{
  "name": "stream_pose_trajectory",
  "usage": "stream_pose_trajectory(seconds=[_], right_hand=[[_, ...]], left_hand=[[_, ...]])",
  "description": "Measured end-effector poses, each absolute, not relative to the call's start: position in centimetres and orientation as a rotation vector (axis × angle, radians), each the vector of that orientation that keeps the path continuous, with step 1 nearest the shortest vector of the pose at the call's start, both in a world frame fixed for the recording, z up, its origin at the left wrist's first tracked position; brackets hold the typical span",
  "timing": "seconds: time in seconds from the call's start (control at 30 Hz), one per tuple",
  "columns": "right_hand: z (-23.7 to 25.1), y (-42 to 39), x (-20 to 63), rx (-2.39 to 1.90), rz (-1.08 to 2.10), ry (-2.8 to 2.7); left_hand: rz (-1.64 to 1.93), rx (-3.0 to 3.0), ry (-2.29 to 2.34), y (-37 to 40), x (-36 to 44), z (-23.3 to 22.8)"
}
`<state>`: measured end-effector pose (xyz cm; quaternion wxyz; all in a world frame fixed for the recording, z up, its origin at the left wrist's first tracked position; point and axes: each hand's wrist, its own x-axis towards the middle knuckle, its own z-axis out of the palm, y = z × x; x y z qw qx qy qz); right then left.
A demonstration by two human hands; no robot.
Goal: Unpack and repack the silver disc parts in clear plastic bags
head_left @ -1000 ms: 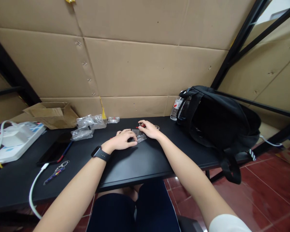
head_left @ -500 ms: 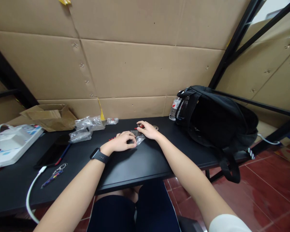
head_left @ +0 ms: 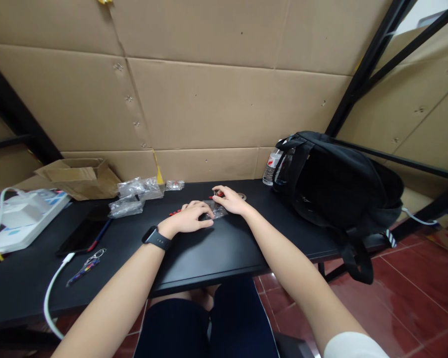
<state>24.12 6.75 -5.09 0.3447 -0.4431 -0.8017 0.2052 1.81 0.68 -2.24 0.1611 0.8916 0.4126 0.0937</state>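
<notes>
A small clear plastic bag (head_left: 219, 212) lies flat on the black table between my hands. My left hand (head_left: 191, 218), with a dark watch on its wrist, rests at the bag's left side, thumb stretched away from the fingers and some fingertips hidden. Small red pieces (head_left: 174, 213) lie just beyond its knuckles. Over the bag's far right side, my right hand (head_left: 231, 200) has its fingers bent and closed round something small; a bit of red (head_left: 212, 197) shows by the fingertips. What it is cannot be made out. Behind this hand sits a partly hidden tan ring (head_left: 242, 196).
Crinkled clear packets (head_left: 140, 189) lie back left, beside a brown paper bag (head_left: 82, 178). A power strip (head_left: 26, 226), black phone (head_left: 82, 233) and keychain (head_left: 86, 267) are at left. A water bottle (head_left: 271, 168) and black backpack (head_left: 343, 184) stand right, against the cardboard wall (head_left: 201, 109).
The clear bag lies flatter and more spread out than before. My left hand has barely shifted, and my right hand stays almost in place. The whole view has moved slightly.
</notes>
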Motion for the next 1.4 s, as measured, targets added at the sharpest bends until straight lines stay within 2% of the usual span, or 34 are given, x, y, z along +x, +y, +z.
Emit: stream_pose_trajectory(seconds=[0.4, 0.73, 0.87, 1.4], right_hand=[[-4.5, 6.1, 24.0, -1.106, 0.547, -2.061], [-2.2, 4.9, 25.5, -1.036, 0.661, -2.245], [-1.8, 4.5, 25.8, -1.136, 0.579, -2.314], [-0.9, 3.4, 25.5, -1.410, 0.341, -2.438]], left_hand=[[0.013, 2.653, 1.079, 0.6, 1.6, -2.1], [0.093, 2.620, 1.246, 1.4, 0.5, -2.2], [0.191, 2.573, 1.329, 1.7, 0.5, -2.4], [0.012, 2.629, 1.327, 2.0, 0.5, -2.8]])
